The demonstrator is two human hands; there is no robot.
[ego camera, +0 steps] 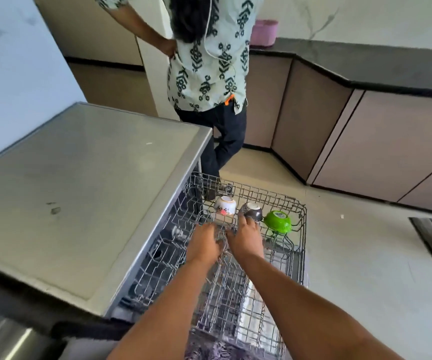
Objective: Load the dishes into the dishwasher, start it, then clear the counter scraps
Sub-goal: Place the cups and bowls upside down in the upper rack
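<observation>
Dishwasher rack [294, 258] pulled out over the floor, wire, grey, seen from above. Steel top of the dishwasher [80, 183] to its left, dull, with a few smudges.

Three bowls sit upside down in a row along the far end of the rack: a white bowl [224, 206] with a flower print and gold rim on the left, a dark bowl [253, 210] in the middle, a green bowl [278, 221] on the right, tilted toward the rack's right side. White and dark bowls are just beside each other; the green one is just beside the dark one.

Both arms reach forward over the rack. Left hand [206, 242] palm down on the wire tines, near side of the white bowl; its fingers curl down into the wires, whether they grip a tine or only rest there cannot be told. Right hand [246, 239] just beside it, fingers reaching forward with the tips touching the near side of the dark bowl; fingers lie close together, mostly straight, not wrapped round the bowl.

Rest of the rack near the body holds no dishes that show.

A second person [209, 61] stands past the rack, back turned, patterned shirt, dark trousers. Black table [365, 63] along the far wall, a pink container [263, 32] on it. Tan cabinet doors [391, 141] below.
</observation>
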